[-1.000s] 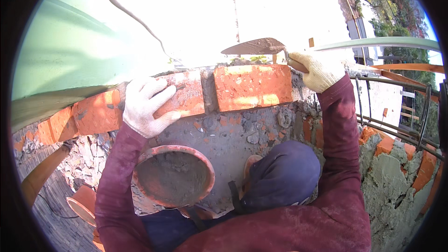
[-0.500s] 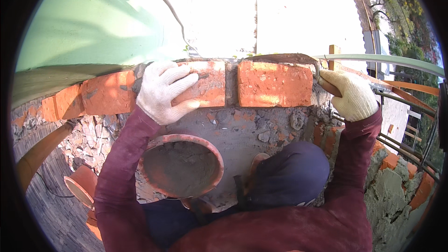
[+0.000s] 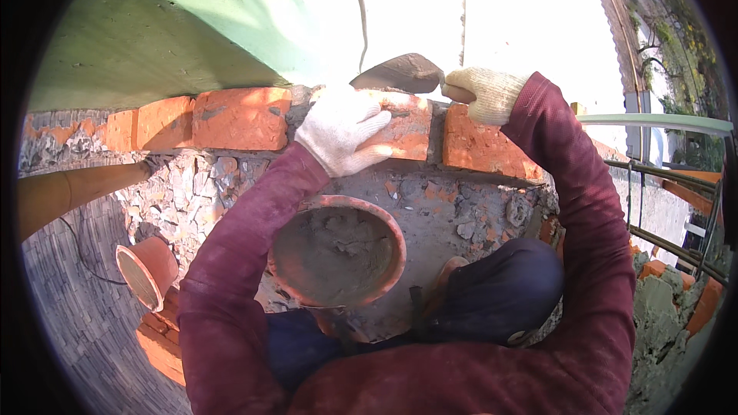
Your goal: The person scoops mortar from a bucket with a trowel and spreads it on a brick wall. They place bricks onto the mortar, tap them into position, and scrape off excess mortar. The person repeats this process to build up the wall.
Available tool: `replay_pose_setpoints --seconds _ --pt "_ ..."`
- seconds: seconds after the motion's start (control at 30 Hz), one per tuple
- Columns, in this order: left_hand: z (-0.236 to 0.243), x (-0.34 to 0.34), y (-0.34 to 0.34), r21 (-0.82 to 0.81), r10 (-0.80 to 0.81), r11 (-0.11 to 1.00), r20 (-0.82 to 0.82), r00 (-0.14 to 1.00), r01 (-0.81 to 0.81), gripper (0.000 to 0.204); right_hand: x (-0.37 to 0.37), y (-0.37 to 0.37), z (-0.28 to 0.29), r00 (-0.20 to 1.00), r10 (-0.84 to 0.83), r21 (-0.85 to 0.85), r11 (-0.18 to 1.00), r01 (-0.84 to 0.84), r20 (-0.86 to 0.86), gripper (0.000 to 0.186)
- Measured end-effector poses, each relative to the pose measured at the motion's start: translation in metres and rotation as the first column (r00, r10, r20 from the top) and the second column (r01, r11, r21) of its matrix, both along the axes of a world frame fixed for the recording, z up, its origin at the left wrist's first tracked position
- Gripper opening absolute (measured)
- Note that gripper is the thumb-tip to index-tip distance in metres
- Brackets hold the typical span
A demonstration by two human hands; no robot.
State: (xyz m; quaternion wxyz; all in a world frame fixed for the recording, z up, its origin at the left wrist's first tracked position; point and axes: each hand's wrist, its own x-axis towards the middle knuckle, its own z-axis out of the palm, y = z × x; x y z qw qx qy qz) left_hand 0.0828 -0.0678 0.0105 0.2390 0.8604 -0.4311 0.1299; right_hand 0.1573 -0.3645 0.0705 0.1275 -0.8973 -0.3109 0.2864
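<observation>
My left hand [image 3: 342, 134] is pressing flat on a red brick [image 3: 400, 134] in the wall's top course, fingers spread over it. My right hand [image 3: 486, 94] is gripping a trowel [image 3: 400, 73] just beyond. The brick looks heavy, rigid and rough; I'm holding it from above. A mortar pan [image 3: 338, 250] is sitting near my knees.

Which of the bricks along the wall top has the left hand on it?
The brick under the gloved left hand, beside the trowel; the other top bricks lie untouched.
</observation>
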Motion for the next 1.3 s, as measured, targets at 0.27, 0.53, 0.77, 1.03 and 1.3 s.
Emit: replay_pose_setpoints --seconds 0.27,0.53,0.77,1.03,1.3 --pt "-0.015 0.000 0.002 -0.015 0.003 1.000 0.082 0.997 -0.002 0.049 -0.023 0.011 0.035 0.999 0.010 0.039 0.999 -0.012 0.049 0.018" --pt "-0.009 -0.016 -0.002 0.025 0.105 0.994 0.060 0.993 -0.106 0.050 -0.074 0.001 0.053 0.966 -0.106 0.126 0.989 0.078 0.236 0.037" --pt "0.025 -0.020 0.041 0.248 0.165 0.963 -0.223 0.961 -0.108 0.036 -0.118 -0.012 0.095 0.932 -0.327 0.192 0.936 0.296 0.155 0.063" --pt "0.075 0.003 0.138 0.139 0.186 0.982 -0.540 0.821 -0.131 0.037 -0.174 -0.061 0.114 0.909 -0.381 0.189 0.918 0.349 0.170 0.063" --pt "0.065 -0.014 0.114 0.250 0.206 0.965 -0.540 0.816 -0.078 0.042 -0.248 -0.064 0.025 0.911 -0.391 0.096 0.920 0.381 0.132 0.053"
